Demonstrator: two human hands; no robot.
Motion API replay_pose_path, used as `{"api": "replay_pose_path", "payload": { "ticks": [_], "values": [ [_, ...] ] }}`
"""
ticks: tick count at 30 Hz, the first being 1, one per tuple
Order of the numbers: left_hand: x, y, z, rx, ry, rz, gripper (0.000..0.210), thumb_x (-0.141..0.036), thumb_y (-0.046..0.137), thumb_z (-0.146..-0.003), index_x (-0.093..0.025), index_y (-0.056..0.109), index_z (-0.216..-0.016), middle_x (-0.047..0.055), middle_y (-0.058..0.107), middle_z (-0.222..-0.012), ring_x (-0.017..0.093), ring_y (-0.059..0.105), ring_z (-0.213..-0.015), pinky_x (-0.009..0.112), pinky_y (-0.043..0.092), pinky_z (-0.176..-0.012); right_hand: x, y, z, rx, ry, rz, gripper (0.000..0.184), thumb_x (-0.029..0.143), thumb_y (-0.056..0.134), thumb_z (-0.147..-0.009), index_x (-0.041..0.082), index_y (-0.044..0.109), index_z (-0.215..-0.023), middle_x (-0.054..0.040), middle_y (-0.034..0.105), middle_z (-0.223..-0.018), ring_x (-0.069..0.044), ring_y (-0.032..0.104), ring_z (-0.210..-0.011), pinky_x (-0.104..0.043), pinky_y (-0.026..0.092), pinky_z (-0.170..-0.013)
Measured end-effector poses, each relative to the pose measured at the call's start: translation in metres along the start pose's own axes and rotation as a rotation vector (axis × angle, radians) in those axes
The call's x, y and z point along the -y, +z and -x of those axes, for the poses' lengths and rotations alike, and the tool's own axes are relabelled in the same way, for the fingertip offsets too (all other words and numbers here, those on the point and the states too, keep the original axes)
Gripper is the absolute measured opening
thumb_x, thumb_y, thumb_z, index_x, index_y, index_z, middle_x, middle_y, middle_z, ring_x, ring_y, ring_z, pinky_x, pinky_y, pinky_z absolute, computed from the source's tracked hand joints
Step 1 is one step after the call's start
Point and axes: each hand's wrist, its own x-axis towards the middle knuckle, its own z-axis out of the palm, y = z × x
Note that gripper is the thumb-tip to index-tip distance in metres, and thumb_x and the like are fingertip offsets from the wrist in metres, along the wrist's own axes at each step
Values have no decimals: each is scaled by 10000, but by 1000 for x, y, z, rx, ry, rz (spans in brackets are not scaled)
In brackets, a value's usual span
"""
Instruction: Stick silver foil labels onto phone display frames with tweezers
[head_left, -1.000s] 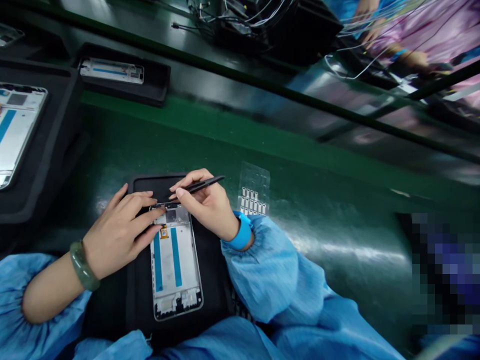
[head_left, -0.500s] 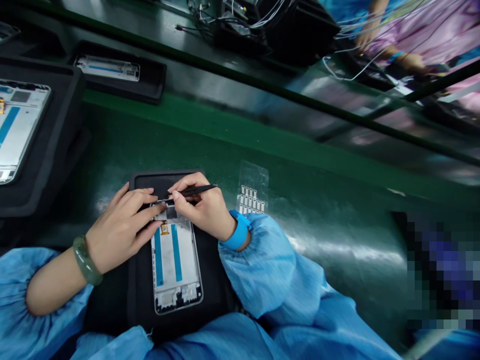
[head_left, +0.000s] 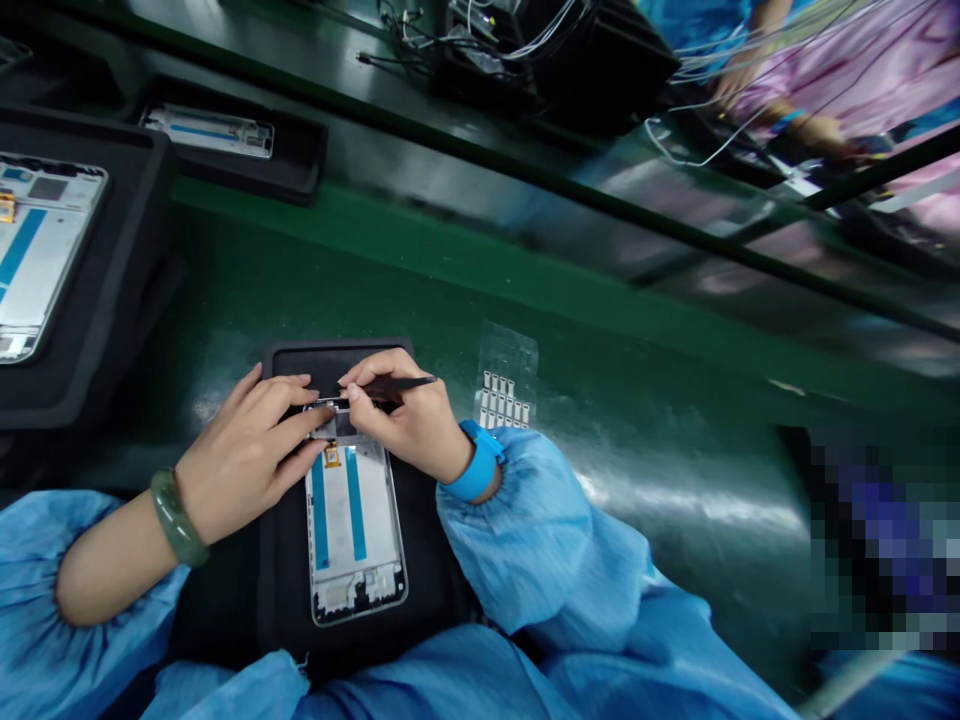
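Observation:
A silver phone frame [head_left: 382, 520] with two blue adhesive strips and a small orange flex piece [head_left: 332, 457] lies in a black foam tray [head_left: 281, 590]. My left hand [head_left: 251, 440] is open over its upper left, fingers spread, fingertips touching the frame near the top edge. My right hand [head_left: 405, 410] is closed on dark tweezers [head_left: 401, 384], their tips pointing left at the frame's top. Fingers hide part of that top edge, so what the tips touch cannot be made out.
A clear sheet with rows of small pale stickers [head_left: 504, 400] lies on the green table [head_left: 637, 400] to the right. Stacked trays [head_left: 135, 260] with another phone frame [head_left: 45, 260] stand at left. Beyond them sits a further tray [head_left: 300, 170]. Across a rail, a co-worker's hands [head_left: 821, 130] are visible.
The view has shifted very slightly. Both hands stay at the frame's top edge, and the tweezers in my right hand have turned a little.

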Motion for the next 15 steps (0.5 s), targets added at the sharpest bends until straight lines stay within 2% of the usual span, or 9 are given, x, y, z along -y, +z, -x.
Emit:
{"api": "replay_pose_path", "payload": {
  "ticks": [3, 15],
  "values": [
    [0, -1, 0, -3, 1, -3, 269, -261, 471, -885, -192, 558, -1130, 92, 560, -1117, 266, 467, -1177, 546, 359, -988, 0, 1, 0, -16, -37, 29, 98, 118, 559, -774, 181, 498, -818, -20, 614, -798, -113, 612, -742, -227, 505, -675],
    [0, -1, 0, 4, 9, -8, 273, -263, 469, -888, -200, 543, -1143, 91, 552, -1125, 261, 465, -1179, 546, 368, -982, 0, 0, 0, 30, 7, -19, 58, 167, 559, -810, 180, 509, -837, -30, 626, -833, -118, 624, -769, -237, 514, -696]
  ]
}}
